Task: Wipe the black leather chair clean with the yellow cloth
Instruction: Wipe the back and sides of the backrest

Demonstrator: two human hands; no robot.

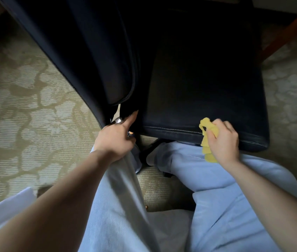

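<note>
Pale blue denim fills the near ground: the person's trouser legs are bent low over a patterned beige carpet, with a white garment at the near left edge. Both bare forearms reach away from the camera.

Beyond the knees, the left hand grips the bottom corner of the black leather chair. Its fingers are curled under the edge of the tall padded panel, and the forefinger points up into the gap between panel and seat. A small shiny metal part shows just beside that finger.

To the right, the right hand clutches the yellow cloth, bunched in the curled fingers. The cloth lies against the stitched near edge of the seat, and a loose end hangs down over the front.

Farther off, the seat cushion runs back into deep shadow. A reddish wooden leg slants across the far right corner.
</note>
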